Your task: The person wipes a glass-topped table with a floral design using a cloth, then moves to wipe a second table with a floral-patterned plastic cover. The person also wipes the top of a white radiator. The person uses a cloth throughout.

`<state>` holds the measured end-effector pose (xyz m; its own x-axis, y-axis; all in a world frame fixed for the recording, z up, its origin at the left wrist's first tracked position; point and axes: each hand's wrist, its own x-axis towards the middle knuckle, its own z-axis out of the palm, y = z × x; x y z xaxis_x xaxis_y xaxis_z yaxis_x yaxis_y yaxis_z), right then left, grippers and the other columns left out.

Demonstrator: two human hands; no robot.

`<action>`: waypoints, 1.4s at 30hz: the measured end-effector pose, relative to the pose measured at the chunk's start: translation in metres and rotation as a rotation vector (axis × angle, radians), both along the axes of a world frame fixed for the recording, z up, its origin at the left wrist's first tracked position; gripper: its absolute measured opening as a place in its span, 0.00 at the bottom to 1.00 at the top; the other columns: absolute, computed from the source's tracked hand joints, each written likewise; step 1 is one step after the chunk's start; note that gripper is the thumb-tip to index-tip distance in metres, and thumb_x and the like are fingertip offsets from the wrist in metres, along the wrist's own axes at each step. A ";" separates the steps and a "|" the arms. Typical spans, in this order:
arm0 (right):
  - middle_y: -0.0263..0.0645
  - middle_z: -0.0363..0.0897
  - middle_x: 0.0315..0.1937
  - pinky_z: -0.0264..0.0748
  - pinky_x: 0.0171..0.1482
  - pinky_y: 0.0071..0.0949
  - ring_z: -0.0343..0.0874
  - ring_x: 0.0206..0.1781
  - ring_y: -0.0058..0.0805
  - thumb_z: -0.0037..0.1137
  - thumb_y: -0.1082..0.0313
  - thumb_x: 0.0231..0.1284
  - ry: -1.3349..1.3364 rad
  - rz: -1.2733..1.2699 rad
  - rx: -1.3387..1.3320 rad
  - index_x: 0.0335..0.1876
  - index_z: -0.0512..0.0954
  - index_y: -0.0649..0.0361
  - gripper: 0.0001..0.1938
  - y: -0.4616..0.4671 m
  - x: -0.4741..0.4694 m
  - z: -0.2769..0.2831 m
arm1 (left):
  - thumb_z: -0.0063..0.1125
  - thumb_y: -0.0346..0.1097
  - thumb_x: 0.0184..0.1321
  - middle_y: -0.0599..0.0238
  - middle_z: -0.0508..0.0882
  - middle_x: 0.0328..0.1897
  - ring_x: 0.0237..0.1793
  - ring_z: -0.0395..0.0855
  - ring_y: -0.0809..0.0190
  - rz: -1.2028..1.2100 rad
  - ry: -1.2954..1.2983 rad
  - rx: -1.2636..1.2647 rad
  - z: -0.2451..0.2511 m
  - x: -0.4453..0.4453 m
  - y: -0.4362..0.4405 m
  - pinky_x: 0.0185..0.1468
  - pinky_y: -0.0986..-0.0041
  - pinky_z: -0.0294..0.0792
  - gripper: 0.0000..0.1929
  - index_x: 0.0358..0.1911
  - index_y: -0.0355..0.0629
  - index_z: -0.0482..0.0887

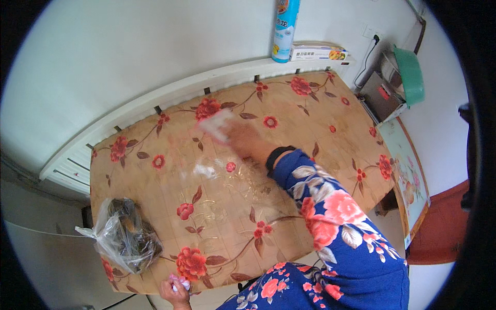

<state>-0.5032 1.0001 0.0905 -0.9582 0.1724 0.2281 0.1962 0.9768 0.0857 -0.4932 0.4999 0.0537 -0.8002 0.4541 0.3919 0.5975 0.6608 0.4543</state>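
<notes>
My right hand (246, 140), blurred by motion, reaches across the table and presses a white cloth with a pinkish edge (217, 124) near its far side. Beneath it lies a brown tablecloth (240, 201) printed with red flowers, a wet-looking shine at its middle. At the near edge, my left hand (175, 293) is closed around a crumpled pink and white cloth (180, 282). Beyond that hand, a knotted clear plastic bag (126, 236) with dark contents sits at the table's left end.
A white radiator (166, 102) runs along the wall behind the table. On it stand a blue cylindrical container (286, 33) and a white printed box (317, 51). At the right are a green basin (411, 77), a dark box (381, 97) and a flower-printed panel (407, 170).
</notes>
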 end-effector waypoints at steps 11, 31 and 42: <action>0.48 0.58 0.59 0.61 0.56 0.45 0.57 0.61 0.47 0.43 0.62 0.56 -0.068 -0.762 0.129 0.59 0.60 0.57 0.24 0.206 0.096 -0.054 | 0.56 0.40 0.51 0.61 0.76 0.16 0.16 0.73 0.56 0.075 0.061 -0.015 0.009 0.003 0.011 0.20 0.68 0.64 0.11 0.18 0.45 0.76; 0.47 0.57 0.60 0.52 0.59 0.51 0.52 0.64 0.45 0.49 0.61 0.49 -0.058 0.195 -0.309 0.57 0.64 0.56 0.26 -0.049 -0.225 -0.030 | 0.55 0.41 0.50 0.61 0.77 0.18 0.18 0.74 0.55 0.058 0.065 0.015 0.013 0.003 0.015 0.23 0.69 0.68 0.11 0.19 0.43 0.76; 0.40 0.64 0.55 0.63 0.53 0.41 0.63 0.58 0.38 0.47 0.71 0.47 0.131 0.274 -0.326 0.52 0.71 0.49 0.21 -0.064 -0.227 -0.035 | 0.52 0.38 0.51 0.60 0.75 0.18 0.17 0.72 0.54 -0.008 0.117 -0.025 0.015 -0.001 0.016 0.20 0.68 0.65 0.09 0.20 0.42 0.74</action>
<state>-0.7304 0.9363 0.0554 -0.9453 -0.0013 0.3263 -0.0854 0.9661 -0.2436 -0.4938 0.5156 0.0686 -0.7461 0.4710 0.4706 0.6505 0.6662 0.3647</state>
